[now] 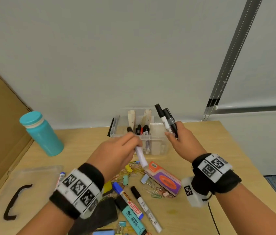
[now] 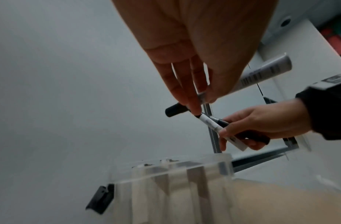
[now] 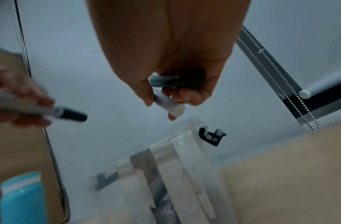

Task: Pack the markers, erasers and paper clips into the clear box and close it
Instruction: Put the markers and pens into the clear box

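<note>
The clear box point(image 1: 150, 136) stands open at the back of the table with a few markers upright in its divided compartments. My left hand point(image 1: 132, 141) grips a white marker with a black cap point(image 1: 140, 156), the cap pointing at the box's near rim. My right hand point(image 1: 173, 131) holds two black-capped markers point(image 1: 165, 119) upright just right of the box. In the left wrist view the marker point(image 2: 265, 72) crosses my fingers above the box point(image 2: 175, 169). The right wrist view shows the two markers point(image 3: 169, 104) in my curled fingers.
The box's clear lid point(image 1: 37, 175) with a black handle lies at the left, near a teal bottle point(image 1: 44, 134). Close to me lie a blue marker point(image 1: 127, 199), a teal highlighter point(image 1: 132, 217), a black-capped marker point(image 1: 144, 206), an eraser pack point(image 1: 164, 178), a black eraser point(image 1: 103, 216) and several clips point(image 1: 134, 168).
</note>
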